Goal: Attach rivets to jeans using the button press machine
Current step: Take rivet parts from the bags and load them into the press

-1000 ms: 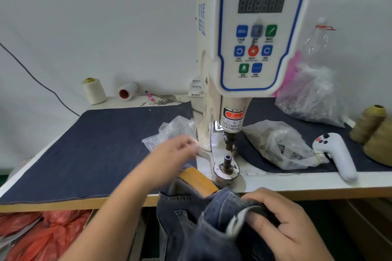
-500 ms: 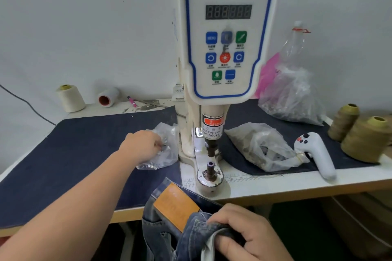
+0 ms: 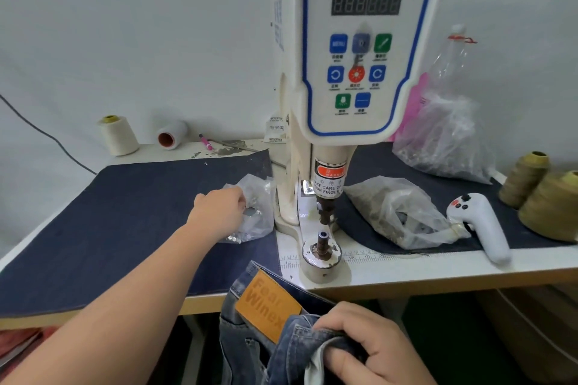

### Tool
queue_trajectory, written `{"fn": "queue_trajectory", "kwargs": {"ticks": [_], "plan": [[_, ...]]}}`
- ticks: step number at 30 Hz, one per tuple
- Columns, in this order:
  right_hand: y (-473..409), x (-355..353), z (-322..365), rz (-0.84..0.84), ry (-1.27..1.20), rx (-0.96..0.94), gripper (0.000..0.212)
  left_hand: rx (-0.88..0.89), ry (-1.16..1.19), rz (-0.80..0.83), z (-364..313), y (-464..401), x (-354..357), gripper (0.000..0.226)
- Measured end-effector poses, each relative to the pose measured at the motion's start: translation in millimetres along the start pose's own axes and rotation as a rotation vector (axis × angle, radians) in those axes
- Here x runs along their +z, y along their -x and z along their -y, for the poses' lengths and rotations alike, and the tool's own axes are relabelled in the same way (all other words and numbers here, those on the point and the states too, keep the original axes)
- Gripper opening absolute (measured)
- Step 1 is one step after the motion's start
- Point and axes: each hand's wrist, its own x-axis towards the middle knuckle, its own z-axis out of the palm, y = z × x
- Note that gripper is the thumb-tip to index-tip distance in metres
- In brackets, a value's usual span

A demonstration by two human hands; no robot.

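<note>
white wall is seen behind a work table (image 3: 438, 272) partly covered by dark blue cloth (image 3: 109, 222). from the head view, a button press machine (image 3: 353, 50) is stood at the middle, its lower post (image 3: 322, 244) bare. the left hand (image 3: 219, 212) is reached into a small clear bag of rivets (image 3: 256, 209) just left of the machine; its fingertips are hidden in the plastic, so it cannot be told whether anything is pinched. the jeans (image 3: 281, 328) are held at the table's front edge, below the post, gripped by the curled fingers of the right hand (image 3: 366, 344) (an orange patch (image 3: 269, 303) is shown upward). a second bag (image 3: 397, 212) and a white handheld controller (image 3: 481, 225) are laid to the right, near thread cones (image 3: 544, 197).
</note>
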Motion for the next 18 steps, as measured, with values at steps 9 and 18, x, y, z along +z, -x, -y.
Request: {"fn": "queue_trajectory", "kwargs": {"ticks": [9, 18], "plan": [[1, -5, -3, 0.012, -0.056, -0.024, 0.016, -0.013, 0.194, -0.079, 0, 12, -4, 0.020], [3, -5, -5, 0.034, -0.061, -0.041, 0.016, -0.016, 0.367, -0.084, 3, 17, -3, 0.018]]}}
